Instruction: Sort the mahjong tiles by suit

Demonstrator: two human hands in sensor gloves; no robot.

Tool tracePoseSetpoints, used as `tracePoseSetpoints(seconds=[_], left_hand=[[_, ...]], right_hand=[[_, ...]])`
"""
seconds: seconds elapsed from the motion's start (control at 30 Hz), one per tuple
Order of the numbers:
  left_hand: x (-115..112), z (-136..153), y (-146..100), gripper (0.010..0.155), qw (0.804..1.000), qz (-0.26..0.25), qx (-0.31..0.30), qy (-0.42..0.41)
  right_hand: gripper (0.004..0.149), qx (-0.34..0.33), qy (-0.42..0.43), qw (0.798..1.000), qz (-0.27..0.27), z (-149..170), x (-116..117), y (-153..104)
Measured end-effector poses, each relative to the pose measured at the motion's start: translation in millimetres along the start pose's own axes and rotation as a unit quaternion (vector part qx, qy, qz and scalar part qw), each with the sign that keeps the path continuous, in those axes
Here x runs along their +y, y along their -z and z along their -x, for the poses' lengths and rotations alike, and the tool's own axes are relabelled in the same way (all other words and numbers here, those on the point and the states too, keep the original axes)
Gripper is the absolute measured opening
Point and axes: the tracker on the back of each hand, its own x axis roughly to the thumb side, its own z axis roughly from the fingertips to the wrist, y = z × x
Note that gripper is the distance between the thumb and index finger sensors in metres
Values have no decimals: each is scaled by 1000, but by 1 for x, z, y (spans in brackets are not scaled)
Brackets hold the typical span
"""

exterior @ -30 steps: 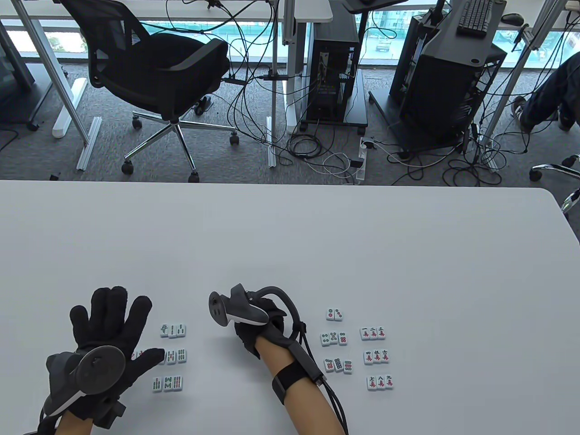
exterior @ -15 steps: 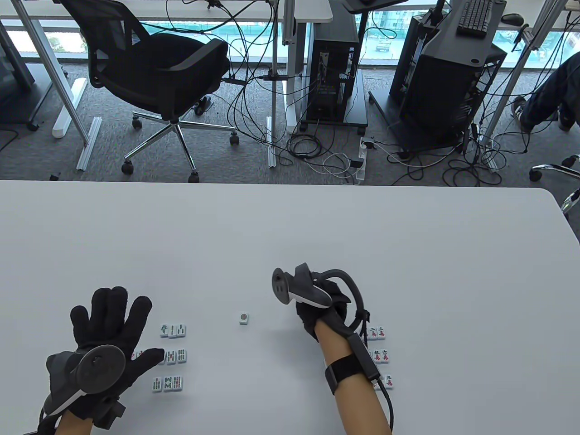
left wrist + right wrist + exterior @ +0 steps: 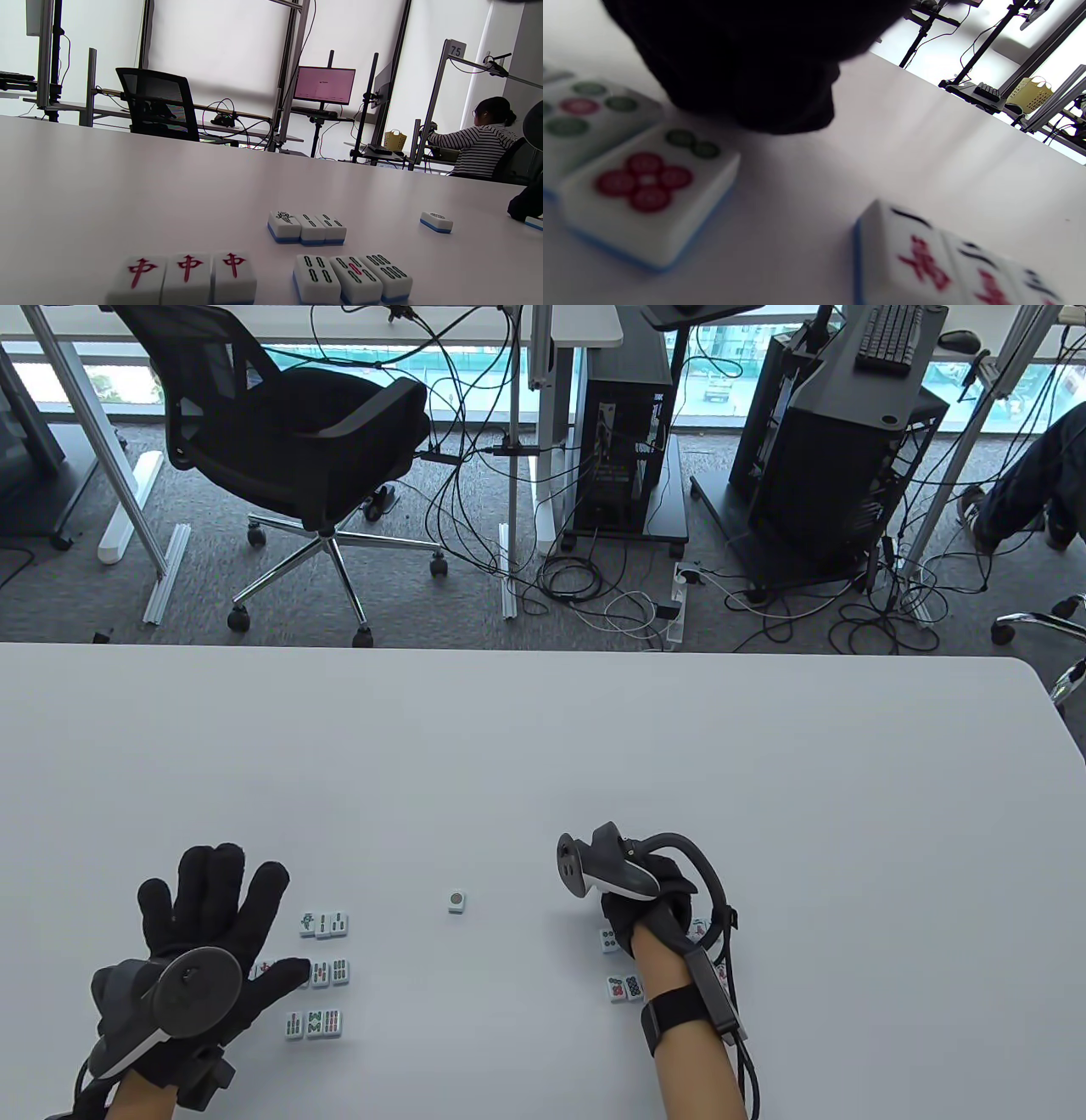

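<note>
My left hand (image 3: 222,912) lies flat on the table with its fingers spread. Its thumb covers part of a row of red dragon tiles (image 3: 186,275). To its right are three rows of bamboo tiles (image 3: 324,925) (image 3: 329,972) (image 3: 314,1024). A single one-dot tile (image 3: 458,901) lies alone mid-table. My right hand (image 3: 638,909) hangs over the dot tiles (image 3: 624,987), with its fingers curled under the tracker and hidden. Up close, the black glove (image 3: 746,63) sits just behind a six-dot tile (image 3: 649,186). Character tiles (image 3: 925,262) lie beside it, mostly hidden by my forearm from above.
The white table (image 3: 543,763) stretches bare beyond the tiles to its far edge. Behind it are an office chair (image 3: 297,441), computer towers and floor cables. A seated person (image 3: 479,144) works at a distant desk.
My right hand has moved right from mid-table, leaving the one-dot tile lying alone, and now sits lower over the dot tiles. My left hand has barely shifted.
</note>
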Motion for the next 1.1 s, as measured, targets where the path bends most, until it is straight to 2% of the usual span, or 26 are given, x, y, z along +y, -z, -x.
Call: tracePoseSetpoints(seconds=[0.13, 0.3, 0.47, 0.57, 0.7, 0.87, 1.1], left_hand=[[1, 0, 0, 92, 1000, 1, 1, -2], [0, 0, 0, 92, 1000, -2, 0, -5], [0, 0, 1, 92, 1000, 0, -3, -4], [-1, -1, 0, 92, 1000, 3, -5, -2], [0, -1, 0, 92, 1000, 0, -6, -4], [2, -1, 0, 92, 1000, -7, -5, -11], [2, -1, 0, 93, 1000, -8, -6, -12]], right_hand=[[56, 3, -9, 1000, 3, -4, -3, 0], [57, -14, 34, 999, 30, -20, -20, -4], [58, -67, 79, 992, 66, -68, -45, -12], [58, -99, 84, 989, 68, -97, -53, -13], [57, -108, 75, 989, 68, -122, -57, -9], [56, -105, 60, 990, 66, -134, -55, -6], [56, -104, 50, 990, 83, -135, -53, -6]])
